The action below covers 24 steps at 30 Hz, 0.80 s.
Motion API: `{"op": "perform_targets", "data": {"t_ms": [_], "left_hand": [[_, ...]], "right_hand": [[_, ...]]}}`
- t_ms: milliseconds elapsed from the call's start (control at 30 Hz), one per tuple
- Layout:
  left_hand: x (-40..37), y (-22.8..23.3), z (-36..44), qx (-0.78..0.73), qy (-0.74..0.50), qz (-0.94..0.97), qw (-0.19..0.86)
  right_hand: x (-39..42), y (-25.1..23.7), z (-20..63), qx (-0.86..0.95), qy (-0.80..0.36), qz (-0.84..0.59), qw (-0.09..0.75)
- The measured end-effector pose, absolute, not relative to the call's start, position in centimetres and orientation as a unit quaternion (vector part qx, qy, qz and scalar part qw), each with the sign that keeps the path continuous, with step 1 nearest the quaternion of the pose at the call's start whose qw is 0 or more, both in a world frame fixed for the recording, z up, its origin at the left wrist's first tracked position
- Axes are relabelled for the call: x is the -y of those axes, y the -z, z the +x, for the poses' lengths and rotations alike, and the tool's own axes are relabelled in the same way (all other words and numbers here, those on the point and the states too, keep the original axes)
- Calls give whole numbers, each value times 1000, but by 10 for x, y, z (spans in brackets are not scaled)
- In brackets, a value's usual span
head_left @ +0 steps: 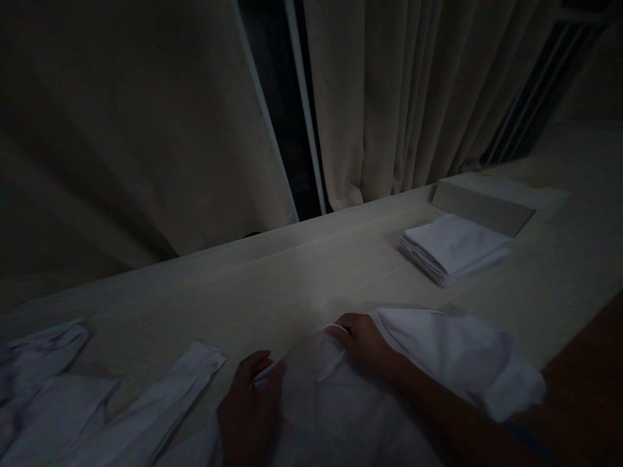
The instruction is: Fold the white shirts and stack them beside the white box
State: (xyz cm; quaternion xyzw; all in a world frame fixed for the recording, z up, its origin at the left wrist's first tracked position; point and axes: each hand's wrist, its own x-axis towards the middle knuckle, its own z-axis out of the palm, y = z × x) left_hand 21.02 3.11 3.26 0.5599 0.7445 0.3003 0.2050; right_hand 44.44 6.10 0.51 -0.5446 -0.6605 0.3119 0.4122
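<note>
A white cloth, perhaps a garment, [335,408] spreads over the near edge of the table, its lower part running out of view. My left hand [253,402] is closed on its upper edge at the left, fingers curled round the fabric. Further right, my right hand [363,340] pinches the same edge between thumb and fingers. Loose fabric [452,353] bunches to the right beyond my right forearm. The light is dim, and the cloth's exact kind is hard to make out.
A stack of folded white cloths [452,246] lies at the right, in front of a pale box-like block [481,204]. More white cloth pieces [156,402] lie at the left on the pale table [272,272]. Beige curtains [360,97] hang behind the table's far edge.
</note>
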Motion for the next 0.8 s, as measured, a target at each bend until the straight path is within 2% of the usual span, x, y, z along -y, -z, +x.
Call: {"op": "perform_targets", "data": {"t_ms": [100,333,567,800], "left_hand": [[-31,-35,207,-745,-281,567,210],[-30,-28,205,-700,-332,594,216],[-30,-30,206,-726,-331,569,200],[-30,-23,203,-710,-359,568,211]], "right_hand": [[-63,-6,445,633,-343,-539,437],[-69,-7,449,575,-397,-560,445],[-65,-13,452,511,-573,-461,445],[-60,-22,454,324,-708,-383,496]]}}
